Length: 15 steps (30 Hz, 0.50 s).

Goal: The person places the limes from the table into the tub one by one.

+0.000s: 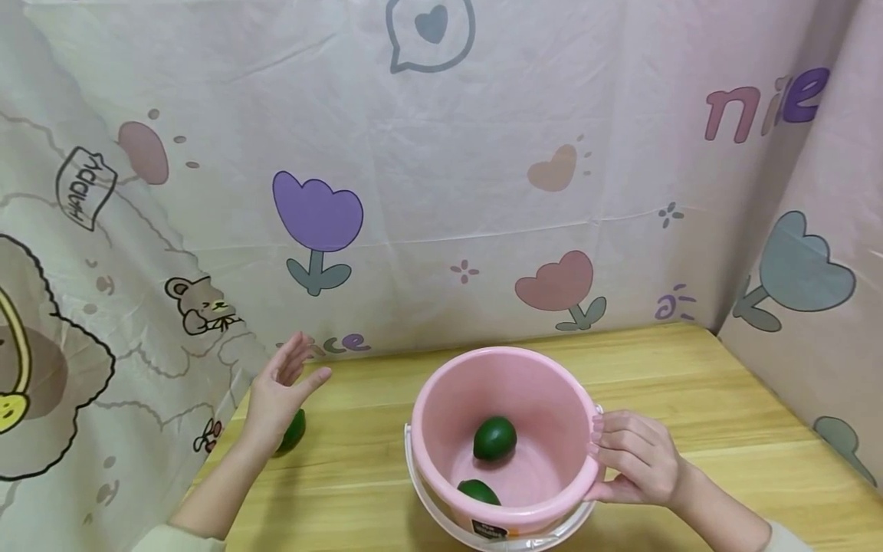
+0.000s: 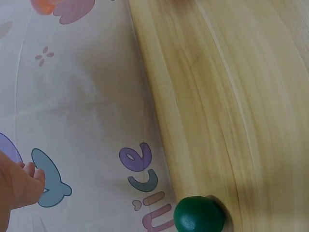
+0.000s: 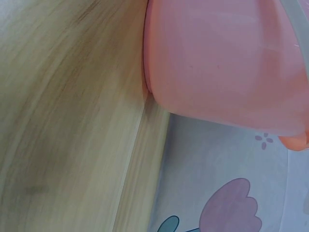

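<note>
A pink bucket [image 1: 545, 406] with a white handle [image 1: 441, 515] stands upright on the table. Two green limes lie inside: one lime [image 1: 495, 438] on the floor near the middle, another lime [image 1: 479, 492] partly hidden by the near rim. My right hand [image 1: 638, 456] grips the right side of the rim, fingers at the edge and thumb lower against it. To the left, my left hand [image 1: 283, 391] is held up with fingers loosely extended and nothing in it. Behind its wrist a third lime [image 1: 293, 432] sits on the table, partly covered; the left wrist view shows this lime [image 2: 199, 214] too.
The wood-grain table [image 1: 359, 460] ends at a printed cloth [image 1: 428, 192] hanging along the back. More cloth [image 1: 55, 345] hangs close on the left, and another panel [image 1: 821, 345] borders the right side. In the right wrist view the bucket's outer wall [image 3: 217, 63] fills the upper right.
</note>
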Available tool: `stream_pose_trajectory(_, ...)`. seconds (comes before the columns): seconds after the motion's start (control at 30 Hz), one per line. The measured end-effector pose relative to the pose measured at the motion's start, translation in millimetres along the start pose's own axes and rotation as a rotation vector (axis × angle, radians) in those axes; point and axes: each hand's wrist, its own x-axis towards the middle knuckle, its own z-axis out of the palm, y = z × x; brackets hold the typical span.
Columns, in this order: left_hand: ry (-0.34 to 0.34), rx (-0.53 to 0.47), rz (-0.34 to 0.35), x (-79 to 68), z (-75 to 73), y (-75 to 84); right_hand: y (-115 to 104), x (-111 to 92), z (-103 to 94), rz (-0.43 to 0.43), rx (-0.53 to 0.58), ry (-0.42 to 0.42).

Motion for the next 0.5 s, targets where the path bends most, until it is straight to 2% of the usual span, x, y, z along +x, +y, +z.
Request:
stream_pose_trajectory(0.17, 0.015, 0.011, -0.028, 4.0, -4.0, -4.3, 0.1, 0.0, 0.2, 0.000, 0.003, 0.000)
stream_pose_trajectory(0.5, 0.032, 0.017, -0.026, 9.4, -8.3, -10.0, 0.4, -1.0, -0.1, 0.002, 0.001, -0.009)
